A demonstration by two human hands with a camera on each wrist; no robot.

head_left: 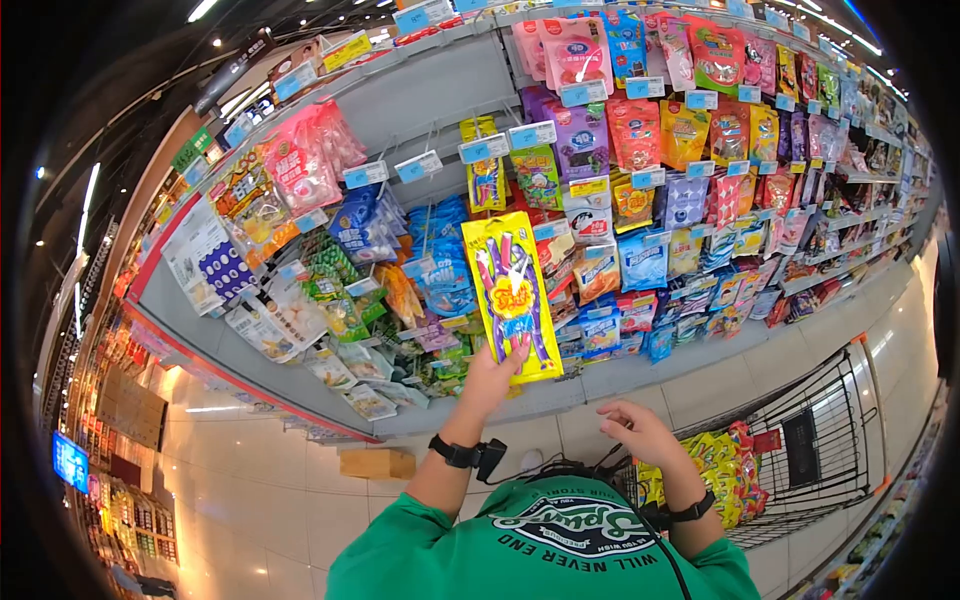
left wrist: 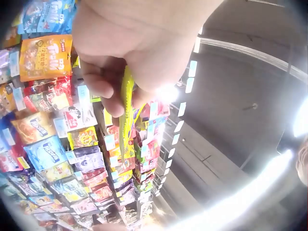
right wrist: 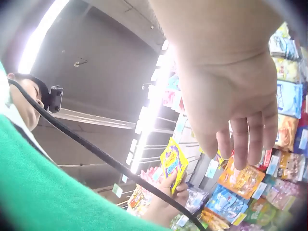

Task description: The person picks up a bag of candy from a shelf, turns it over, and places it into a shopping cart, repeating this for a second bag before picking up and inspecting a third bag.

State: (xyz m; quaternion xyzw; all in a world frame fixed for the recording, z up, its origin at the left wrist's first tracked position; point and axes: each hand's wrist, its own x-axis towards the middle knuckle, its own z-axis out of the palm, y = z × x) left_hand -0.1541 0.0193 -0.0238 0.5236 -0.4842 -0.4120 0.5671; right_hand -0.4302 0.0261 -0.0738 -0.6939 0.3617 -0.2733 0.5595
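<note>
My left hand [head_left: 490,383] grips a yellow candy bag [head_left: 535,325] by its lower end, the thumb lying across its front. Printed on the bag are purple twisted sticks and a red-orange logo. In the left wrist view the bag's thin yellow edge [left wrist: 126,103] shows between thumb and curled fingers. My right hand [head_left: 642,432] hovers to the right of the bag, apart from it and holding nothing. Its fingers [right wrist: 240,139] hang loosely extended in the right wrist view, where the same yellow bag [right wrist: 173,161] appears in the other hand.
A shelf rack [head_left: 440,70] hung with colourful candy bags spans the front, price tags [head_left: 485,148] on its hooks. At the right stands a wire shopping cart [head_left: 845,430] with yellow and red candy packs [head_left: 715,465] inside. A cardboard box [head_left: 377,463] sits on the floor.
</note>
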